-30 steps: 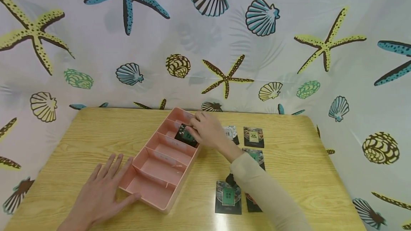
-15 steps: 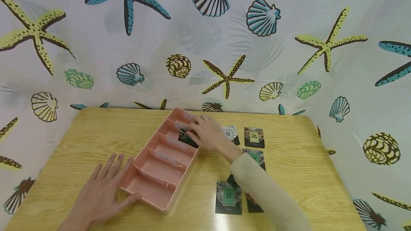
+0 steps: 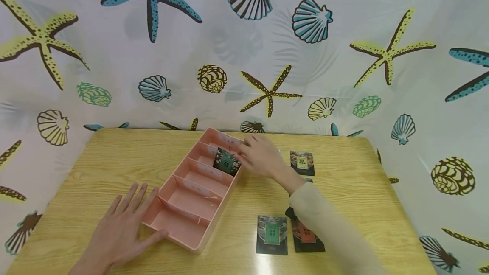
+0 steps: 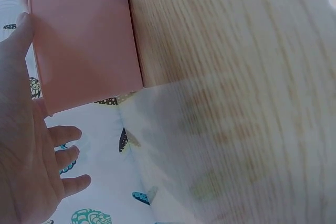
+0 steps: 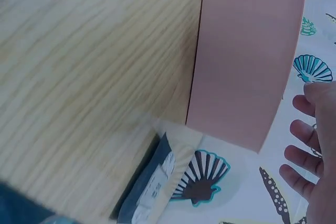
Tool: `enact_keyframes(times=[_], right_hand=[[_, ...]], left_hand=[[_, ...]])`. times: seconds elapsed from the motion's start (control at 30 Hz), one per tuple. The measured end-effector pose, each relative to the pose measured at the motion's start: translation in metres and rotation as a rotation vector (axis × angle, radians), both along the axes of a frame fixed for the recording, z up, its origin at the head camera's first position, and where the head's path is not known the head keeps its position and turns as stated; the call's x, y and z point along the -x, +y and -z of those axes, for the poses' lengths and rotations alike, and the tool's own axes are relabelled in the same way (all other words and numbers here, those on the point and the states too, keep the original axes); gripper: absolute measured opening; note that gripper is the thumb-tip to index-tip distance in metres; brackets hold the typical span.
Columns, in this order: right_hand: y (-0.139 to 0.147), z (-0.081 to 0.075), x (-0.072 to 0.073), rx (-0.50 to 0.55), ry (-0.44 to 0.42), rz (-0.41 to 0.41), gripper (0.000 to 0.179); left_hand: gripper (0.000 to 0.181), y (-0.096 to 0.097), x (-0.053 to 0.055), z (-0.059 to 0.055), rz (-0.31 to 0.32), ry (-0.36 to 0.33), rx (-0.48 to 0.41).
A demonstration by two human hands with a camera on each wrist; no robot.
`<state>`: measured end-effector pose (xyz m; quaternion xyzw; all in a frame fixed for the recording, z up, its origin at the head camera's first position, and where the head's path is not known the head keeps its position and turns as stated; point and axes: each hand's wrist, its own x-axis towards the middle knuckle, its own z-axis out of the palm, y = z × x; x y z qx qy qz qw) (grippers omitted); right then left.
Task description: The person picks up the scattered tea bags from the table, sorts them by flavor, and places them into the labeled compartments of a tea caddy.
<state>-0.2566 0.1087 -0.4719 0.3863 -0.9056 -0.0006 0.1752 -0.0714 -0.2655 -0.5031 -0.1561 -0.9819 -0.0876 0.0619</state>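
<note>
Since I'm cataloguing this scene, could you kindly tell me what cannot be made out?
Head view: lettering on labels in the pink box, too small.
Head view: red-labelled packet's upper right corner, hidden by the right sleeve.
Right wrist view: the box's inside, hidden by its wall.
Left wrist view: left hand, cut by edge.

The right hand [image 5: 325, 158], fingers parted, is beside a pink box [image 5: 244, 56] on the wood-grain surface [image 5: 94, 66]; a packet [image 5: 152, 184] lies near seashell-print cloth [image 5: 244, 169].
</note>
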Motion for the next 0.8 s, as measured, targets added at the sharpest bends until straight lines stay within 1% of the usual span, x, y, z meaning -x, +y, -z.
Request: enact_keyframes(times=[0.1, 0.27, 0.37, 0.5, 0.63, 0.7, 0.8], right_hand=[[0.013, -0.003, -0.008, -0.001, 0.024, -0.001, 0.025], [0.033, -0.007, -0.023, 0.064, 0.003, -0.009, 0.018], [0.042, -0.006, -0.031, 0.084, -0.008, -0.006, 0.015], [0.052, -0.004, -0.041, 0.083, -0.023, -0.01, 0.018], [0.058, -0.002, -0.051, 0.087, -0.041, -0.026, 0.019], [0.06, -0.001, -0.055, 0.081, -0.053, -0.021, 0.021], [0.063, 0.003, -0.063, 0.066, -0.092, -0.002, 0.024]], left_hand=[[0.105, 0.0, 0.001, 0.0, 0.004, 0.001, 0.003], [0.106, 0.0, 0.0, 0.001, 0.011, 0.02, 0.007], [0.107, -0.001, 0.0, 0.002, 0.014, 0.035, 0.011], [0.108, -0.001, 0.0, 0.003, 0.018, 0.044, 0.02], [0.107, 0.0, 0.001, 0.002, 0.013, 0.026, 0.009], [0.107, 0.001, 0.001, 0.002, 0.011, 0.018, 0.006], [0.107, 0.0, 0.001, 0.002, 0.011, 0.011, 0.007]])
